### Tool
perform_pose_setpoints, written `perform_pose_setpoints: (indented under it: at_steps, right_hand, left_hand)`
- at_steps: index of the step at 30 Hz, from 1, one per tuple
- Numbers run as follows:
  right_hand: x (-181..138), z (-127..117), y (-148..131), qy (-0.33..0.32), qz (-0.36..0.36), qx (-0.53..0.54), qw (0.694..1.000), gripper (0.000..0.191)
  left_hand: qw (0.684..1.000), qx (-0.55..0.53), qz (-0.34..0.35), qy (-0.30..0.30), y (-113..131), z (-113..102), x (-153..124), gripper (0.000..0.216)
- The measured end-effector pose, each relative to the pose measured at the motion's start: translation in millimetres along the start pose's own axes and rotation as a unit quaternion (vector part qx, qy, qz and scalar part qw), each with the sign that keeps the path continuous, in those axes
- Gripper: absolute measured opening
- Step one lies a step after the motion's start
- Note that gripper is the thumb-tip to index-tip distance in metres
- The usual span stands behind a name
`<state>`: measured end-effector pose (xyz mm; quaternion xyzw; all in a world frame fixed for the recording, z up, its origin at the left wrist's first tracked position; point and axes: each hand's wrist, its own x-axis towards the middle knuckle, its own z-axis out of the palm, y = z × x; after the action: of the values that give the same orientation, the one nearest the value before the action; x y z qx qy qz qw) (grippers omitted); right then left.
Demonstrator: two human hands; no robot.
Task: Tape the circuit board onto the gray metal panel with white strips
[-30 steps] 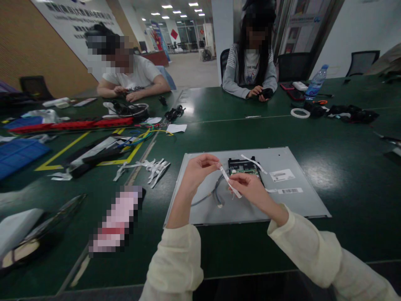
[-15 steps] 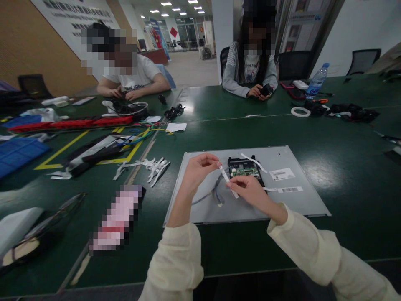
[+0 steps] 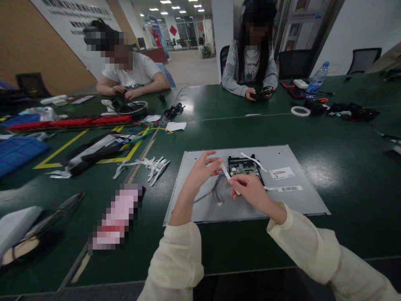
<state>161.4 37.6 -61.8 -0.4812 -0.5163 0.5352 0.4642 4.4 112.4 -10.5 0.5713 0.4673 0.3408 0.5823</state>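
Note:
My right hand (image 3: pixel 249 188) pinches a narrow white strip (image 3: pixel 226 172) between thumb and fingers. The strip slants above a flat grey metal panel (image 3: pixel 297 205). My left hand (image 3: pixel 203 173) is at the strip's upper end with its fingers apart; whether a fingertip still touches the strip is hard to see. Below the hands, a green circuit board (image 3: pixel 246 170) in a black frame sits on the panel, partly hidden by my right hand. Grey cables (image 3: pixel 216 192) run from it across the panel. Another white strip (image 3: pixel 253 161) lies over the board's frame.
Several loose white strips (image 3: pixel 156 169) lie left of the panel, near a phone (image 3: pixel 119 217). A blue tray (image 3: pixel 20 154) and a red bar (image 3: pixel 69 123) are further left. A tape roll (image 3: pixel 300 111) and a bottle (image 3: pixel 318 79) stand back right. Two people sit opposite.
My left hand's fingers have loosened from a pinch on the strip's upper end and spread apart. My right hand keeps its pinch, nearly in place.

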Motion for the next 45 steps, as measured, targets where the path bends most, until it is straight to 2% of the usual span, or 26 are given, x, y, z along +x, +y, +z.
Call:
perform_pose_setpoints:
  at_steps: [4, 6, 13, 17, 20, 26, 33, 37, 42, 45]
  right_hand:
    - [1, -1, 4, 0.011, -0.001, 0.004, 1.000, 0.029]
    - [1, -1, 4, 0.012, -0.004, 0.000, 1.000, 0.030]
    - [3, -3, 4, 0.006, 0.015, 0.045, 0.999, 0.027]
    - [3, -4, 6, 0.003, 0.045, 0.074, 0.996, 0.028]
    - [1, -1, 7, -0.008, 0.046, 0.085, 0.995, 0.030]
    - [0, 0, 5, 0.016, 0.034, 0.110, 0.993, 0.058]
    - [-3, 1, 4, -0.013, 0.028, 0.099, 0.995, 0.034]
    - [-3, 4, 4, 0.005, 0.044, 0.111, 0.993, 0.048]
    - [-4, 5, 4, -0.008, 0.062, 0.114, 0.992, 0.022]
    - [-4, 4, 3, -0.009, 0.062, 0.094, 0.994, 0.021]
  left_hand:
    - [0.992, 0.035, -0.023, -0.118, 0, 4, -2, 0.030]
    - [0.991, 0.040, 0.002, -0.130, -2, 6, -2, 0.024]
    - [0.993, 0.057, 0.085, -0.061, -7, 8, 3, 0.016]
    - [0.994, 0.060, 0.087, -0.005, -6, 5, 5, 0.021]
    - [0.993, 0.081, 0.087, 0.006, -8, 2, 7, 0.023]
    - [0.975, 0.190, 0.116, 0.015, -15, 0, 10, 0.027]
    - [0.981, 0.177, 0.079, 0.016, -14, -1, 12, 0.032]
    - [0.975, 0.199, 0.098, 0.030, -18, -3, 15, 0.030]
    - [0.968, 0.214, 0.127, 0.042, -20, -6, 17, 0.031]
    - [0.967, 0.213, 0.134, 0.040, -20, -6, 18, 0.031]
